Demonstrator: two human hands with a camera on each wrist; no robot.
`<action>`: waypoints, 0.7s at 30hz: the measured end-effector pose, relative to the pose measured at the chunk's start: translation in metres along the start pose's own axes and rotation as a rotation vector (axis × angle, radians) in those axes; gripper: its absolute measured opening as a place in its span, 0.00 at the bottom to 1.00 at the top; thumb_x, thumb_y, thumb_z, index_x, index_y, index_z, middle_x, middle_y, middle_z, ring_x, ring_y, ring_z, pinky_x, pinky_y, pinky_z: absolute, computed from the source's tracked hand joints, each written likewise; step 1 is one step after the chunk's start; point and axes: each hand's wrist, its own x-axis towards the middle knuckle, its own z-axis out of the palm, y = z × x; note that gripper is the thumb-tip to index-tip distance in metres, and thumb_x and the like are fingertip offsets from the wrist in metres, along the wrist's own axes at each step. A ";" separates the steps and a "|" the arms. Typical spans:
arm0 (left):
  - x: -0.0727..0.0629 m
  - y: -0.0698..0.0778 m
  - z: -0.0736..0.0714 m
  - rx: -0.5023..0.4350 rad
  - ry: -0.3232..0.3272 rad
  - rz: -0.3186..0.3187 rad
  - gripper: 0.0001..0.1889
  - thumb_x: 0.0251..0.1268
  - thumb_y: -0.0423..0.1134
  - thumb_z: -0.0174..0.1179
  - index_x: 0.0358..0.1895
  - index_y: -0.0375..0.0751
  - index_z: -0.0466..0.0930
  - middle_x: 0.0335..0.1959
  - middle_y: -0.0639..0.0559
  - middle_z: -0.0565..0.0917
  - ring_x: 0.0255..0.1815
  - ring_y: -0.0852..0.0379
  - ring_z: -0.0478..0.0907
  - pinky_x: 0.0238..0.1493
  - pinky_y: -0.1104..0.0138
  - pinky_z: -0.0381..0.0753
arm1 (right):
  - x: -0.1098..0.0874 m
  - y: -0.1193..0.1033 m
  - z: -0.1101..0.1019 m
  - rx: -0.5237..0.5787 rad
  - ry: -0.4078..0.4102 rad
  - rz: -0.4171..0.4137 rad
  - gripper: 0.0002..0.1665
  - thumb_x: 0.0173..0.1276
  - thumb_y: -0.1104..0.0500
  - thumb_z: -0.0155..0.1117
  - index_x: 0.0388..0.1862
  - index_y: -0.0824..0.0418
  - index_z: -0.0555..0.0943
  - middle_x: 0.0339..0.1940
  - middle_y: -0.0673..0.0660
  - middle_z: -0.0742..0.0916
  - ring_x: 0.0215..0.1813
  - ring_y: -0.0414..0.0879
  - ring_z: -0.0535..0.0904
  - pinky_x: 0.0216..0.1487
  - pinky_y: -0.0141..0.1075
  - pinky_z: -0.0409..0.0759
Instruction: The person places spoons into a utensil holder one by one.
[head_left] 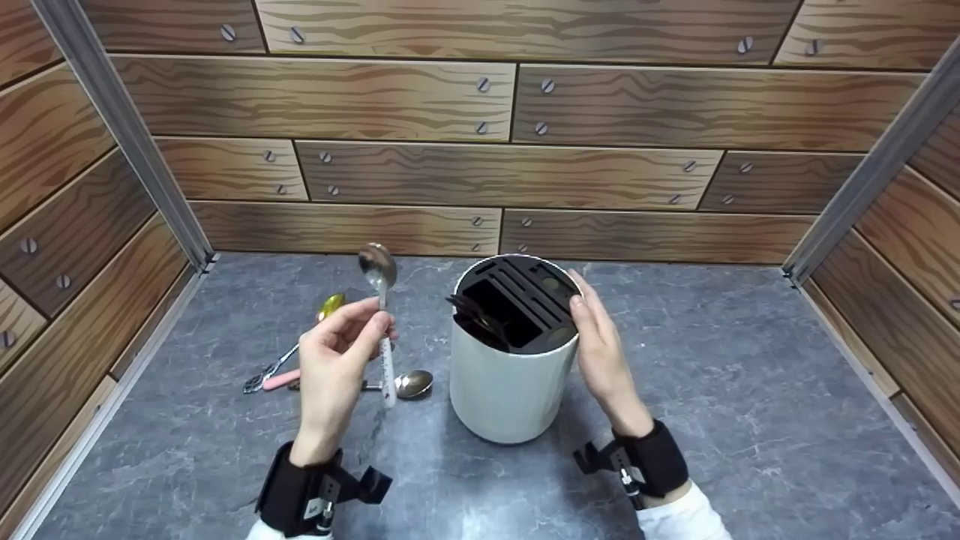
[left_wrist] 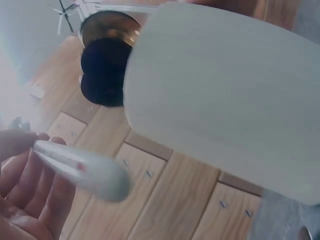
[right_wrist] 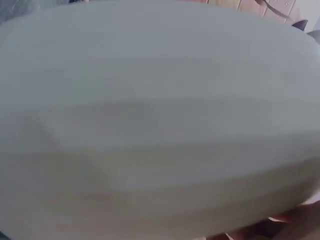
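Observation:
My left hand [head_left: 334, 360] pinches a spoon [head_left: 377, 266] between thumb and fingers, its metal bowl up and its pale, patterned handle hanging down. In the left wrist view the handle's white end [left_wrist: 107, 180] points away from the fingers. To the right of it stands a white cylindrical utensil holder [head_left: 510, 397] with a black slotted insert [head_left: 544, 289]. Dark utensils [head_left: 480, 319] stick out of the insert's left side. My right hand [head_left: 604, 360] rests along the holder's right side, fingers fairly straight. The holder's wall fills most of the right wrist view.
Left of the holder lie several pieces of cutlery, partly hidden by my left hand: a metal spoon [head_left: 414, 384], a gold-coloured piece [head_left: 331, 306], a pink handle [head_left: 281, 379] and an ornate silver handle [head_left: 259, 379]. Wood-patterned walls [head_left: 405, 176] enclose the grey tabletop [head_left: 720, 390].

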 end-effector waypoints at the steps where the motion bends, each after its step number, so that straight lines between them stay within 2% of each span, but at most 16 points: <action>1: 0.000 0.001 0.000 -0.003 0.001 0.013 0.10 0.71 0.26 0.63 0.52 0.24 0.84 0.32 0.61 0.90 0.34 0.65 0.88 0.37 0.75 0.86 | 0.000 0.001 0.001 0.011 0.003 0.006 0.31 0.88 0.58 0.37 0.83 0.68 0.60 0.84 0.67 0.68 0.88 0.58 0.58 0.90 0.46 0.54; 2: 0.000 0.001 0.001 -0.009 0.004 0.027 0.10 0.71 0.26 0.63 0.51 0.25 0.84 0.33 0.62 0.90 0.34 0.65 0.88 0.37 0.75 0.85 | -0.001 0.001 0.003 0.022 0.004 0.005 0.31 0.88 0.58 0.36 0.84 0.68 0.59 0.85 0.67 0.67 0.88 0.58 0.57 0.91 0.52 0.51; 5: 0.000 0.001 0.000 -0.026 0.013 0.064 0.07 0.71 0.25 0.63 0.49 0.29 0.86 0.33 0.63 0.91 0.34 0.66 0.88 0.37 0.76 0.85 | -0.001 0.002 0.005 0.041 0.013 -0.003 0.31 0.87 0.58 0.35 0.83 0.69 0.59 0.84 0.68 0.68 0.88 0.59 0.57 0.90 0.50 0.52; 9: 0.000 0.001 0.001 -0.019 0.021 0.077 0.06 0.71 0.25 0.63 0.46 0.35 0.86 0.33 0.64 0.91 0.35 0.66 0.88 0.37 0.76 0.85 | 0.000 0.004 0.005 0.037 0.030 -0.030 0.30 0.87 0.60 0.36 0.81 0.71 0.62 0.82 0.68 0.71 0.86 0.59 0.61 0.86 0.33 0.59; 13: 0.001 0.000 0.002 0.002 0.014 0.062 0.05 0.71 0.26 0.63 0.45 0.33 0.86 0.33 0.64 0.91 0.34 0.65 0.89 0.37 0.75 0.85 | 0.000 0.004 0.005 0.042 0.039 -0.041 0.30 0.86 0.61 0.36 0.81 0.72 0.63 0.81 0.68 0.72 0.84 0.57 0.63 0.77 0.18 0.62; 21: 0.001 0.000 0.006 0.009 0.018 0.053 0.03 0.70 0.25 0.64 0.42 0.31 0.86 0.31 0.63 0.90 0.32 0.66 0.88 0.37 0.75 0.86 | 0.000 0.005 0.003 0.034 0.027 -0.049 0.30 0.86 0.61 0.36 0.80 0.71 0.64 0.80 0.68 0.73 0.83 0.55 0.65 0.77 0.18 0.63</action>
